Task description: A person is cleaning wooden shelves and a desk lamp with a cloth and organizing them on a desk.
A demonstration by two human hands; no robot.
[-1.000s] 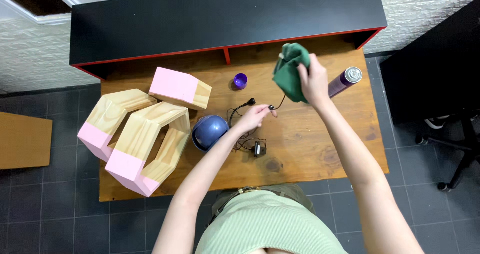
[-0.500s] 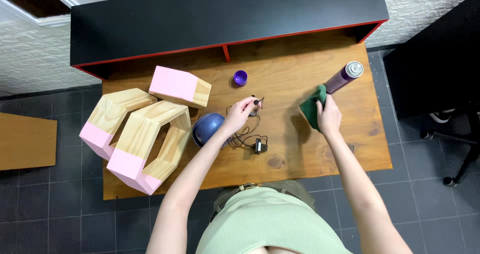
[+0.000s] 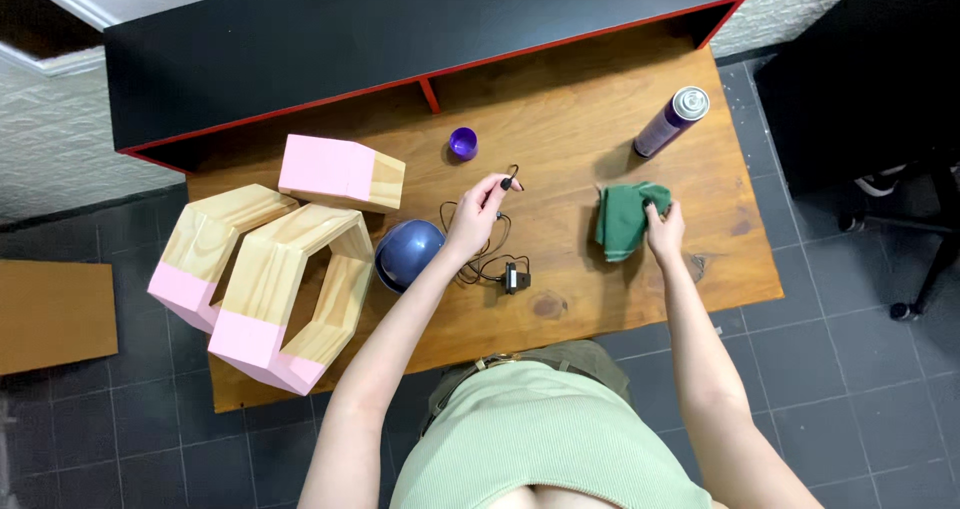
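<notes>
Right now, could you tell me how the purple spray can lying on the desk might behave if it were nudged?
The purple spray can lies on its side, so it would probably roll. Its smooth round body looks slippery. The desk seems flat, so little would stop it.

Bare desk (image 3: 600, 299) is left between cable (image 3: 478, 259) and green cloth (image 3: 622, 219); left side is blocked by wooden hexagon shelves (image 3: 290, 289).

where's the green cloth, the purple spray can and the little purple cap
green cloth (image 3: 622, 221), head view, on the folded middle left of the right hand
purple spray can (image 3: 668, 124), head view, mid-body
purple cap (image 3: 462, 144), head view, on its centre
</notes>
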